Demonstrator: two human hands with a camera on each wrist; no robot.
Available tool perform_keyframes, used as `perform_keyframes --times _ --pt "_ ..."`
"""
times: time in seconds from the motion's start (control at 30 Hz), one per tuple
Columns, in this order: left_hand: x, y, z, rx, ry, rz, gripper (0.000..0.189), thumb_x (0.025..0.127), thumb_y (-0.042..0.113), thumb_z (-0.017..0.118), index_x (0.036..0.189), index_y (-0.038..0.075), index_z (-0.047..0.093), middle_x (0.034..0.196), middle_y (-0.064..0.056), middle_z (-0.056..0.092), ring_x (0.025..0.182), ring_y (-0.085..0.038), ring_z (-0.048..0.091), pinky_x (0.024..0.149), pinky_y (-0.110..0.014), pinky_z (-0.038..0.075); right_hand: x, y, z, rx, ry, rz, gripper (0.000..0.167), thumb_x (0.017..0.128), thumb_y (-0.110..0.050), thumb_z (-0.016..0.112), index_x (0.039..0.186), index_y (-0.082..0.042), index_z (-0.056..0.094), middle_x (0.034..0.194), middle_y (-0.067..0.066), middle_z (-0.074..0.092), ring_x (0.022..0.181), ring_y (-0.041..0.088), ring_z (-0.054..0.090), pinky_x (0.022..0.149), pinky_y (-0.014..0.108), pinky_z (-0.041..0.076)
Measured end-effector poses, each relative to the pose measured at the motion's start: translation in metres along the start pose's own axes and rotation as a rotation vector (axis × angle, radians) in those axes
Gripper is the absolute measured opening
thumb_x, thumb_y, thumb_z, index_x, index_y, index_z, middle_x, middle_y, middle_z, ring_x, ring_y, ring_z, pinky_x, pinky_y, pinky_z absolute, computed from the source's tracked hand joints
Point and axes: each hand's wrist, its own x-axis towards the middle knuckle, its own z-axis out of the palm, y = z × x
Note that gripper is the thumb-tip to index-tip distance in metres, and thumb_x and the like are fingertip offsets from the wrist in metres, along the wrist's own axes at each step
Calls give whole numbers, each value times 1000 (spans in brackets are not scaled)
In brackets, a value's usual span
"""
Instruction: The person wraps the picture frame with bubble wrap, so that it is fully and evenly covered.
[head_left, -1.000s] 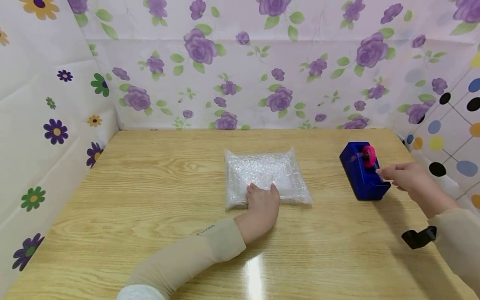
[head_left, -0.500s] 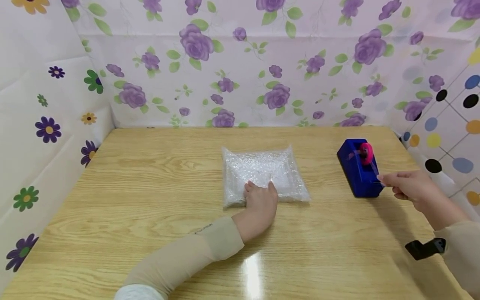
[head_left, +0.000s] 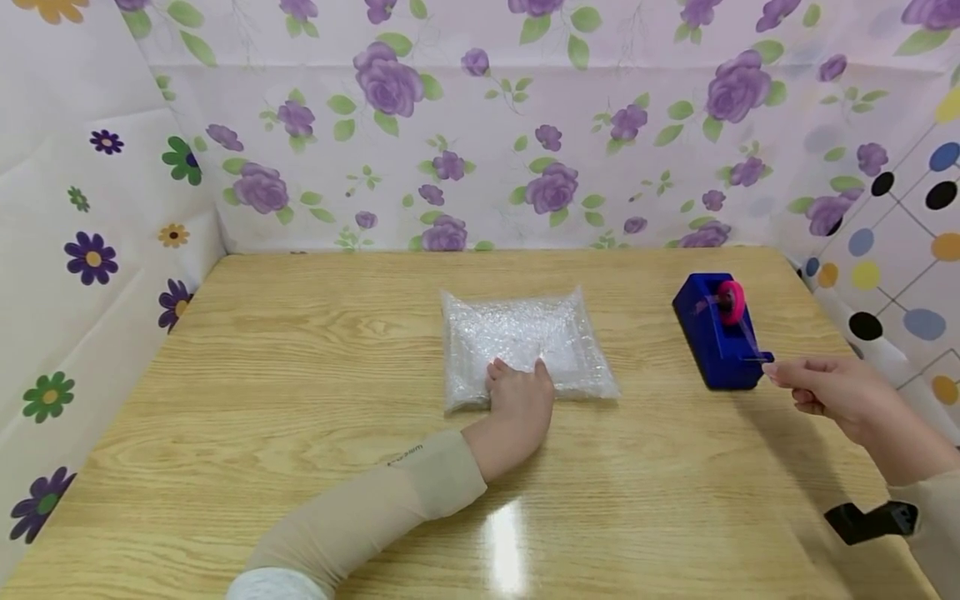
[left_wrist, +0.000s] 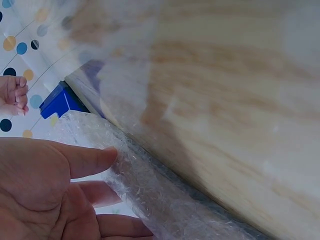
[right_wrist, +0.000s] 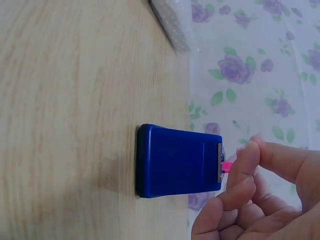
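Observation:
A bubble-wrapped package lies flat mid-table. My left hand rests on its near edge, thumb and fingertips spread on the wrap; in the left wrist view the thumb lies against the bubble wrap. To the right stands a blue tape dispenser with a pink-cored tape roll. Just off its cutter end, my right hand pinches the end of a clear tape strip drawn from the roll. In the right wrist view, thumb and forefinger meet beyond the dispenser's cutter.
The wood-grain table is bordered by a purple-flowered cloth behind, a daisy-print cloth at the left and a dotted cloth at the right. A black strap piece hangs by the right sleeve.
My right hand has moved toward me and slightly right, drawing the tape from the roll past the dispenser's front end. The left hand stays on the package. The head view has shifted slightly.

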Motion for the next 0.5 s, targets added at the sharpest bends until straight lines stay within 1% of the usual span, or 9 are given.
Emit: perform_keyframes --times 0.07,0.27,0.4,0.5 --pt "0 0 -1 -4 -3 -2 41 103 20 33 142 19 45 123 -33 56 113 -41 59 91 -43 53 -2 4 0 19 -8 -3 23 97 -34 53 78 -35 65 82 -13 52 68 6 49 65 22 51" --pt "0 0 0 -6 -4 -11 41 103 20 34 143 19 45 122 -33 56 113 -41 59 89 -43 53 -7 16 -2 74 -3 10 24 96 -34 54 76 -35 66 76 -13 53 68 7 49 64 22 51" --pt "-1 1 0 -14 -5 -15 41 103 20 34 143 19 45 122 -34 56 113 -41 59 89 -43 53 -8 22 -2 70 -21 24 20 96 -36 54 82 -34 67 79 -12 53 70 8 50 66 23 50" --pt "-1 0 -1 -12 -11 -11 41 103 20 34 143 19 44 123 -33 56 114 -41 59 90 -43 53 -9 25 -2 100 -40 22 19 96 -35 54 84 -37 68 82 -14 56 70 8 51 66 23 50"
